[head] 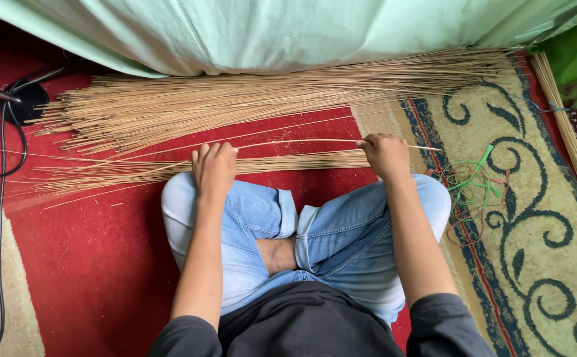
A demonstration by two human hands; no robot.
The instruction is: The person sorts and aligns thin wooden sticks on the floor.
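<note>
Sitting cross-legged on the red patterned carpet [103,264], blue jeans, dark top. Left hand [213,166] resting at about 10 o'clock from the knees, fingers curled down together onto the small flat bundle of thin tan sticks [169,170] lying just past the legs. Right hand [385,154] at about 1 o'clock, fingers pinched shut on one single long thin tan stick [288,141], lifted a bit off that bundle and running leftward toward the other hand.

Beyond, at 12 o'clock, the big loose pile of long tan sticks [268,96] against the pale green cloth [301,26]. Tangle of green and red plastic strings [477,185] at 3 o'clock, near the right knee. Black cable [0,198] snaking down the far left side.

Risks, judging from this:
- Single stick looks thin and bowed, so easy to snap if bent or pulled harder.
- Small bundle only held at one end, so likely to fan out or roll if the left hand lifts.
- Sharp tips near bare fingers, splinter territory.
- Strings close to the knee, could catch on a leg and drag into the sticks.
</note>
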